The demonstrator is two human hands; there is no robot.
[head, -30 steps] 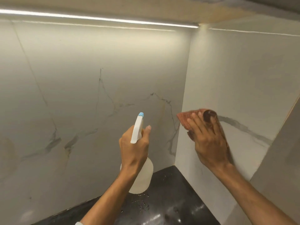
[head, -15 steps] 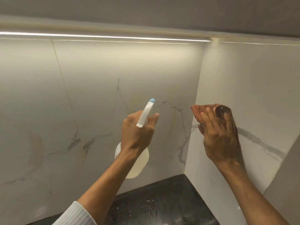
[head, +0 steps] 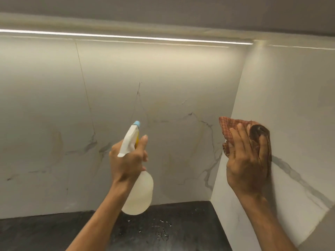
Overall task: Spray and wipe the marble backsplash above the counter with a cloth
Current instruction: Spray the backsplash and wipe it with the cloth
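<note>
A white marble backsplash (head: 172, 84) with grey veins fills the back wall and turns a corner onto the right wall (head: 290, 105). My left hand (head: 127, 160) grips a white spray bottle (head: 138, 194) by its neck, blue nozzle tip aimed at the back wall, index finger raised beside the trigger. My right hand (head: 247, 160) presses a reddish-brown checked cloth (head: 229, 128) flat against the right wall, just right of the corner. Most of the cloth is hidden under the palm and fingers.
A black counter (head: 181, 223) runs below the backsplash, with small wet droplets near its middle. A lit LED strip (head: 126, 36) sits under the upper cabinet. At the lower right a pale panel edge (head: 322, 232) juts in.
The view has tilted and shifted left, showing more of the back wall. My left hand and bottle have stayed in front of the back wall; my right hand keeps the cloth on the right wall.
</note>
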